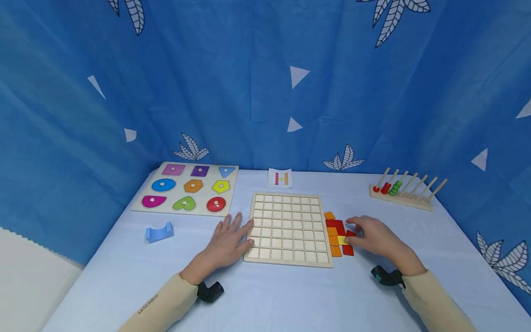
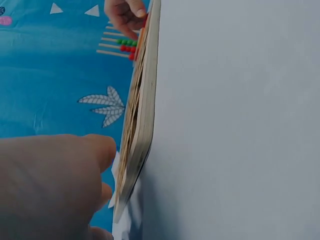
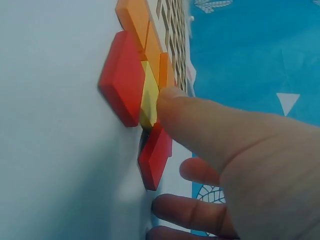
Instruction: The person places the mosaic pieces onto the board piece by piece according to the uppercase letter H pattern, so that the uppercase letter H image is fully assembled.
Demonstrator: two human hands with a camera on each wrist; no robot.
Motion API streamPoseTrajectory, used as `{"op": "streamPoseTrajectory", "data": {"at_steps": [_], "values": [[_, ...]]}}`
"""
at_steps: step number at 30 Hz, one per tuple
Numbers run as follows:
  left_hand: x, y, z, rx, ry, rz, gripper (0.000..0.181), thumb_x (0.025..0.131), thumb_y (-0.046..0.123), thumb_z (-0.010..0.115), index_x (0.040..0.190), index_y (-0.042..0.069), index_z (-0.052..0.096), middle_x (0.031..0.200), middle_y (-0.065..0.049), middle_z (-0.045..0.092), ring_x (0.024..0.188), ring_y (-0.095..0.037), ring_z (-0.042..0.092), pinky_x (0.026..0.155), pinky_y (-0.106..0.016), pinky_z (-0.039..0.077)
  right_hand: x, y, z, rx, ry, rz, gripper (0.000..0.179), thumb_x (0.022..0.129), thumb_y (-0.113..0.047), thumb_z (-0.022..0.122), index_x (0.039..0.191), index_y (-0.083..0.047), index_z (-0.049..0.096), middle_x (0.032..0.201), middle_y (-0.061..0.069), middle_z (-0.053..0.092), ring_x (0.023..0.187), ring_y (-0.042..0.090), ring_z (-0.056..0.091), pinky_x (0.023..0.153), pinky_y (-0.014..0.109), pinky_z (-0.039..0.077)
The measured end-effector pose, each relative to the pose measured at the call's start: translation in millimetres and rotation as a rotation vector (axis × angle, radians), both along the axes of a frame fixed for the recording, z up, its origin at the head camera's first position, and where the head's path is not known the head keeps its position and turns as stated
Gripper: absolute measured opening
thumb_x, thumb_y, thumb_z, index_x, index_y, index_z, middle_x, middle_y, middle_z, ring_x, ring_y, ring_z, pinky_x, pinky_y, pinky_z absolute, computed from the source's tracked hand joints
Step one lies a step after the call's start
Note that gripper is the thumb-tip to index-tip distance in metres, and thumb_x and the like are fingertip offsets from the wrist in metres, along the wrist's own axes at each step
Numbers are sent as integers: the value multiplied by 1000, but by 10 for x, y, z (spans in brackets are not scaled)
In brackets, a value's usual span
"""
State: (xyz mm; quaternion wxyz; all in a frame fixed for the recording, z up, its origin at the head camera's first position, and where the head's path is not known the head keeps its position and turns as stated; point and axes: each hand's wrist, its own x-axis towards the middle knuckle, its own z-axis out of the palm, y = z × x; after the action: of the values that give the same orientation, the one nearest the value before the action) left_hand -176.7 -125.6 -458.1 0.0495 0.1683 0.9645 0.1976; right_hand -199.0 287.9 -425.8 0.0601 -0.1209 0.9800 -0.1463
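Counter [image 1: 265, 304]: one, cloth-covered; a tug on that cloth might shift everything lying on it.
Puzzle board [image 1: 207, 193]: near the left grip's fingertips, so a backward stretch of that hand might bump it; one board, nine pieces [image 1: 163, 185], three rows of three.
Grid [image 1: 288, 263]: mid-counter; an uneven push from the left could turn it or nudge the tiles beside its right edge. One grid, seven rows of seven cells.
Left grip [image 1: 227, 240]: fingers spread and straight, holding nothing, tips and thumb at the grid's left edge; lifting away would leave the grid unsteadied.
Right grip [image 1: 372, 236]: one of two hands; thumb at the yellow tile, index finger apart from it, no pinch apparent; a careless sweep could scatter the heap.
Rack [image 1: 400, 199]: one, apparently seven pegs, three with red or green beads [image 1: 395, 187], too small to count surely; a wide swing of the right arm might knock it.
Block [image 1: 159, 234]: one, blue, left of the left grip; a sideways elbow might push it.
Card [image 1: 271, 179]: one, behind the grid; being light, it could slide if brushed.
Tiles: heaped between grid and right grip; overlap could make neighbours drag. Visible: four orange [image 1: 336, 251], at least three red [image 1: 340, 226], one yellow [image 3: 148, 97]; more may be hidden.
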Motion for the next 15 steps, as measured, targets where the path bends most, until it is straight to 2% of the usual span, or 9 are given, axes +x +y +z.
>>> {"op": "streamPoseTrajectory", "data": {"at_steps": [7, 15], "values": [[31, -6, -44, 18, 8, -12, 60, 102, 39, 56, 155, 15, 45, 166, -25, 28, 154, -56, 15, 120, -72, 17, 8, 8, -10, -6, 1, 8, 53, 77, -31, 89, 118, -3, 71, 88, 3, 65, 79, 15, 53, 67, 29, 51], [48, -13, -97, 25, 45, -13, 57, 103, 34, 56, 154, 13, 46, 164, -26, 31, 153, -56, 17, 120, -72, 17, 21, 18, -39, -19, 14, 11, 44, 77, -27, 89, 111, -5, 72, 88, 2, 65, 79, 14, 54, 68, 30, 53]]}}
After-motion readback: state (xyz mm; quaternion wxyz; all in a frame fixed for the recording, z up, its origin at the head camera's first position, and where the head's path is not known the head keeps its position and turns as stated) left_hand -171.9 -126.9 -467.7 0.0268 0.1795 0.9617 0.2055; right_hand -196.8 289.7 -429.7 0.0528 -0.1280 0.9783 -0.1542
